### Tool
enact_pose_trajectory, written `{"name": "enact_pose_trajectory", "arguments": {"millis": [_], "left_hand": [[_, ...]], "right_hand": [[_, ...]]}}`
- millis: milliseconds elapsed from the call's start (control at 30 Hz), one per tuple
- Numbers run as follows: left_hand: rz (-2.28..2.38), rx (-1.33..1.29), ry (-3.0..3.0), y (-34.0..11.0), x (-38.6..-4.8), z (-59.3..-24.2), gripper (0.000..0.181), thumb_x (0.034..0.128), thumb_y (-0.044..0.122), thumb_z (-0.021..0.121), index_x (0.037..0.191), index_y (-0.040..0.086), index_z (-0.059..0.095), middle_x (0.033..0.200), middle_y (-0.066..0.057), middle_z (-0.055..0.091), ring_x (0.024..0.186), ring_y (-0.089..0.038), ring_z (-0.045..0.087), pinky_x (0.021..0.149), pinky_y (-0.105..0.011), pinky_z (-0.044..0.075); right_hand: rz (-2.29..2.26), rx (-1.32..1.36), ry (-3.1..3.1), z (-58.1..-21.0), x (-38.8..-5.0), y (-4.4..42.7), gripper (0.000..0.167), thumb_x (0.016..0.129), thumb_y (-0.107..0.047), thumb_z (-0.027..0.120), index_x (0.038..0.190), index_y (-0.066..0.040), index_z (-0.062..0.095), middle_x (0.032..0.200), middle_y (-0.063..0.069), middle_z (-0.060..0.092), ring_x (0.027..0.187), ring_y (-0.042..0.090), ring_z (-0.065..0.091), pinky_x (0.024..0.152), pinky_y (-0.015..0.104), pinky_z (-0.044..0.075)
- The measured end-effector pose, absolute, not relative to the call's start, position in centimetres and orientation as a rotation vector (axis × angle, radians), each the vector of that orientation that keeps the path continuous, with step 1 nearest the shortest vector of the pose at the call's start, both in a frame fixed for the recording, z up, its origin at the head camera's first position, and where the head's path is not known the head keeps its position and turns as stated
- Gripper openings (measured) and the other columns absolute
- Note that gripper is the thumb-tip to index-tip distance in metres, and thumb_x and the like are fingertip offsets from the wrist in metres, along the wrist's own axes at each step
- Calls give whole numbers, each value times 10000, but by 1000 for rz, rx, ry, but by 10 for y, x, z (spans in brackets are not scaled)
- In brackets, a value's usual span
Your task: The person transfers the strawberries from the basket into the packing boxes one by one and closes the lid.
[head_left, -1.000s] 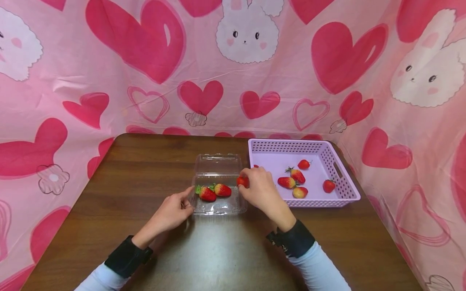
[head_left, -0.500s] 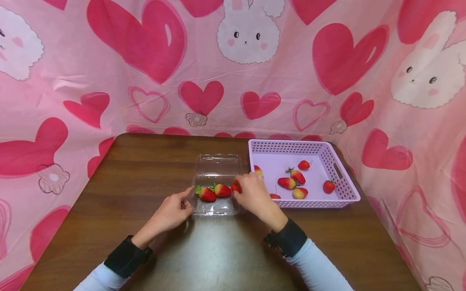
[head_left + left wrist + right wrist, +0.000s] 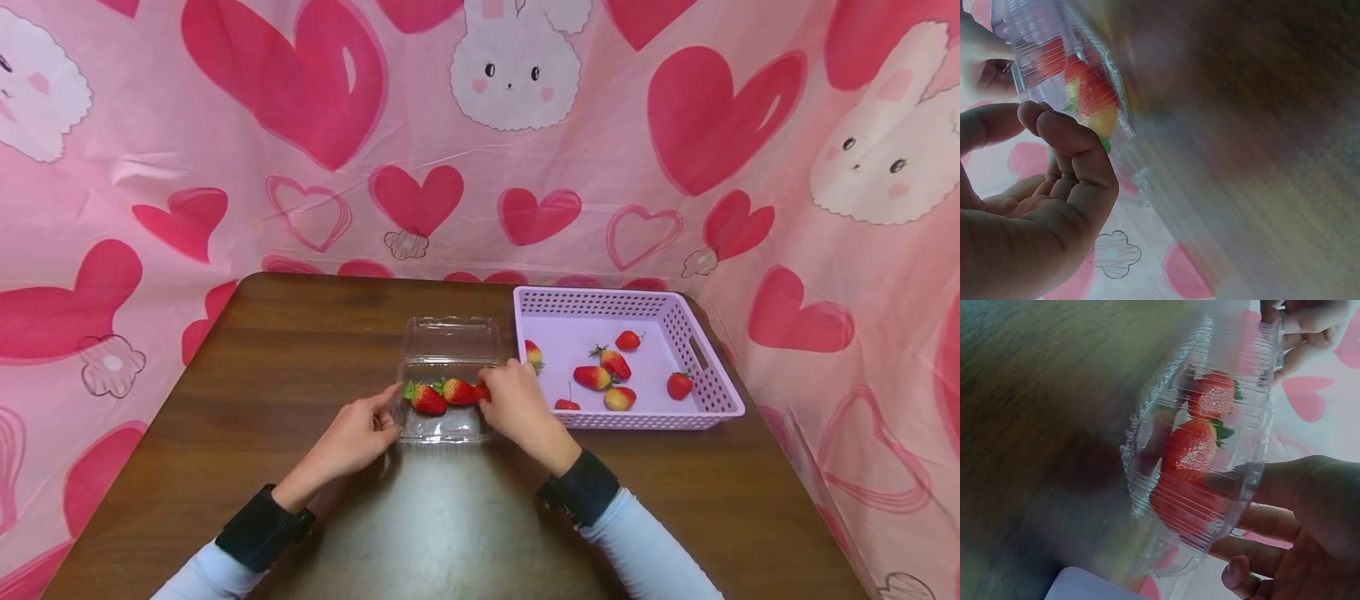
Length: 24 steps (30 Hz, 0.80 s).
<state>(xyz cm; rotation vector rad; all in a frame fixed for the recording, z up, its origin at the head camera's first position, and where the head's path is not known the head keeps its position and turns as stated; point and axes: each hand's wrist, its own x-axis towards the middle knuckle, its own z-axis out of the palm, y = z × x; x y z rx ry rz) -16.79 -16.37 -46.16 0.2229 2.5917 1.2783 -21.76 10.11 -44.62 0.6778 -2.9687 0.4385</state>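
A clear plastic clamshell box (image 3: 450,429) stands on the table with its lid raised at the back. Two strawberries, the left one (image 3: 429,401) and the middle one (image 3: 458,392), lie in it with green leaves to the left. My left hand (image 3: 356,435) pinches the box's left rim between thumb and fingers, as the left wrist view confirms. Inside the right end of the box, my right hand (image 3: 517,402) holds a third red strawberry (image 3: 1182,503), mostly covered by the fingers in the head view. Its thumb shows through the ribbed plastic in the right wrist view.
A lilac perforated basket (image 3: 588,302) stands close by on the right. Several fruits lie in it, among them a strawberry (image 3: 680,386) and a small red fruit with a thin stem (image 3: 567,405). A pink heart-patterned cloth (image 3: 420,133) hangs behind the wooden table (image 3: 322,333).
My right hand has moved left and slightly down with the strawberry, from the box's right edge to beside the middle strawberry. The left hand has stayed on the rim.
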Motion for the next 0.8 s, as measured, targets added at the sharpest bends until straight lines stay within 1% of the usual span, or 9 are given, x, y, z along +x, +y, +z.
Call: {"name": "enact_pose_trajectory", "arguments": {"millis": [200,433,600,800], "left_hand": [[1277,225,2596,-164,-167,-462,671,934,48,676,1564,-28,459,731,-39,561,585,-202,508,531,-297,422],[1284,215,2581,-163,-166,-461,673,934,48,674,1566,-28,455,733,-42,560,585,-204,509,528,-292,420],[1276,215,2595,-163,-167,-461,676,932,49,676,1567,-28,454,729,-42,564,582,-206,509,529,-296,423],[1246,262,2638,-163,-169,-463,673,914,35,665,1552,-44,465,751,-24,570,604,-181,507,546,-304,420]], "right_hand": [[393,660,-2980,-451,-220,101,234,840,-204,876,1020,-75,800,819,58,726,814,260,547,731,390,384],[349,687,-2941,-455,-218,101,193,844,-187,866,979,-70,794,807,61,727,818,279,539,720,401,372],[327,681,-2940,-455,-219,100,216,844,-204,873,999,-75,796,832,63,741,826,266,529,728,392,366],[289,686,-2911,-455,-217,99,158,850,-181,857,960,-88,792,840,71,744,843,282,527,727,410,358]]}}
